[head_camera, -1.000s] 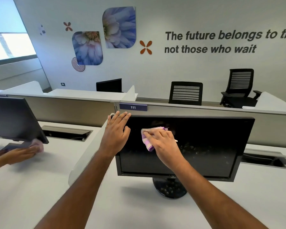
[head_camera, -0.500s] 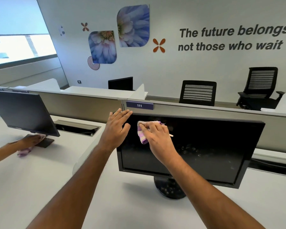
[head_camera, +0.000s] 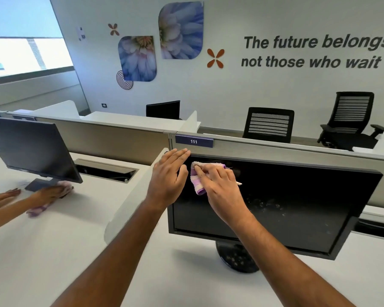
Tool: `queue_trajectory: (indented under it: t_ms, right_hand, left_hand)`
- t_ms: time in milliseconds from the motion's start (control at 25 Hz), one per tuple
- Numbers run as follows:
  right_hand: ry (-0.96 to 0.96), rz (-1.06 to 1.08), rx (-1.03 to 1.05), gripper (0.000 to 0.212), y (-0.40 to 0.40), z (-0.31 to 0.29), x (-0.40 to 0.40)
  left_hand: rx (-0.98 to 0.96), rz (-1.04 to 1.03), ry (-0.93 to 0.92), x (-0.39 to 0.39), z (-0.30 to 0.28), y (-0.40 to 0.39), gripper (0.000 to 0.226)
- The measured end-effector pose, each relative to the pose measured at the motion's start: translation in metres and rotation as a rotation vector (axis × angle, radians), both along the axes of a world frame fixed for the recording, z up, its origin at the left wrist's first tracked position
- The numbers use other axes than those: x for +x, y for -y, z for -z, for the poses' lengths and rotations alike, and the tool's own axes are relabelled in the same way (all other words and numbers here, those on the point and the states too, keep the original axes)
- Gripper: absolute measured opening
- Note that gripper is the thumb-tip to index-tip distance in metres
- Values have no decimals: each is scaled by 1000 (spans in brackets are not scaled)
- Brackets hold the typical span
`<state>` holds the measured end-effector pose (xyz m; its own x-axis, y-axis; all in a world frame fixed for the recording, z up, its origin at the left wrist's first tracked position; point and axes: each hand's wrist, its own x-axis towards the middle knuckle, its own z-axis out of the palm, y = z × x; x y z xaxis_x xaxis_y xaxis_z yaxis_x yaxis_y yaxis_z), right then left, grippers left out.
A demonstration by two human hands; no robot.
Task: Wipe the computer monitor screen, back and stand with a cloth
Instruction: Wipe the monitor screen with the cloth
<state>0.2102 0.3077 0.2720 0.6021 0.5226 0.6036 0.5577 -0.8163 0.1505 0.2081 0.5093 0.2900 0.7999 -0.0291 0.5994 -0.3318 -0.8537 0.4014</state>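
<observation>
A black computer monitor [head_camera: 297,207] stands on a round black stand [head_camera: 235,258] on the white desk [head_camera: 53,251]. Its dark screen shows pale smudges at the middle right. My left hand [head_camera: 169,176] lies flat with straight fingers against the monitor's top left corner. My right hand [head_camera: 220,187] presses a pink and purple striped cloth [head_camera: 197,182] against the upper left of the screen, fingers spread over it. The monitor's back is hidden.
A white divider panel [head_camera: 133,196] separates my desk from the left one, where another person's hands [head_camera: 47,193] wipe under a second monitor [head_camera: 31,149] with a similar cloth. A grey partition [head_camera: 275,149] labelled 111 runs behind. Black chairs [head_camera: 268,125] stand beyond it.
My right hand and the cloth have slid up the screen toward its top left edge. My left hand has kept its place on the corner. The view has swung left.
</observation>
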Motion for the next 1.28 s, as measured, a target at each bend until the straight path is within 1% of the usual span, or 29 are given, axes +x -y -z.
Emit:
queue_trajectory:
  t_ms: [120, 280, 400, 480, 560, 680, 760, 880, 1120, 1200, 1280]
  right_hand:
    - [-21, 8, -46, 76, -15, 11, -1]
    - [-74, 32, -99, 87, -9, 38, -6]
    - [-28, 68, -65, 81, -9, 26, -6]
    - [33, 102, -8, 75, -19, 10, -3]
    - [45, 117, 24, 74, -34, 2, -1]
    - [27, 108, 2, 80, -55, 17, -4]
    - [14, 90, -16, 83, -57, 33, -7]
    - [23, 97, -10, 84, -55, 40, -10]
    - [41, 130, 58, 81, -87, 17, -3]
    - [30, 127, 40, 83, -92, 25, -3]
    - [-1, 109, -24, 88, -86, 43, -6]
  left_hand:
    - [-109, 18, 26, 2, 5, -18, 59]
    - [-262, 94, 22, 3, 16, -32, 57]
    - [-392, 183, 20, 4, 22, -40, 54]
    - [-468, 211, 16, 4, 26, -44, 55]
    - [-536, 235, -12, 4, 29, -48, 54]
    - [-649, 275, -79, 7, 35, -52, 52]
    - [-726, 300, -120, 7, 40, -54, 56]
    - [-770, 320, -176, 4, 46, -55, 62]
    - [-861, 343, -206, 0, 52, -53, 57]
    - [-851, 344, -221, 0, 53, -56, 59]
    - [-830, 342, -225, 1, 54, -59, 62]
